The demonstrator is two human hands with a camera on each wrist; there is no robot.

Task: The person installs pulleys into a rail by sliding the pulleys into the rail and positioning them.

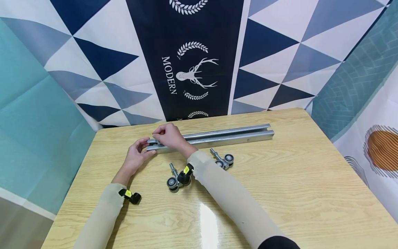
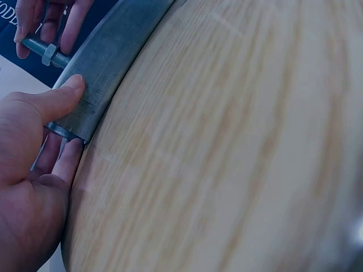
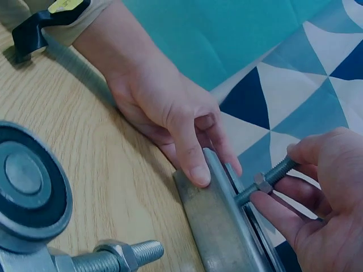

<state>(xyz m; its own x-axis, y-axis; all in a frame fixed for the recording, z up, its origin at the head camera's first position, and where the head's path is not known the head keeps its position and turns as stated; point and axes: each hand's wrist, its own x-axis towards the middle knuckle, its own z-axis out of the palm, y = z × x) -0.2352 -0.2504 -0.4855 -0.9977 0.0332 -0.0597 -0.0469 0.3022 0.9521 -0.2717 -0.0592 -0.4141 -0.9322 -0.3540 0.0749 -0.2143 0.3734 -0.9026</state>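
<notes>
hands (image 1: 169, 135) close together, pinching bolt (image 3: 276, 173), gripping rail (image 1: 230, 141)

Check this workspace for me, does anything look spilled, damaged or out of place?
Nothing looks spilled or plainly damaged around the metal rail the left hand grips or the bolt the right hand pinches. The backdrop does look odd: its MODERN lettering and deer head run sideways, not upright.

Rail (image 1: 230, 140) silver-grey; table (image 1: 295, 183) yellowish, wood-grained; sleeves (image 1: 230, 195) beige; backdrop (image 1: 265, 45) navy, white, grey-blue triangles.
</notes>
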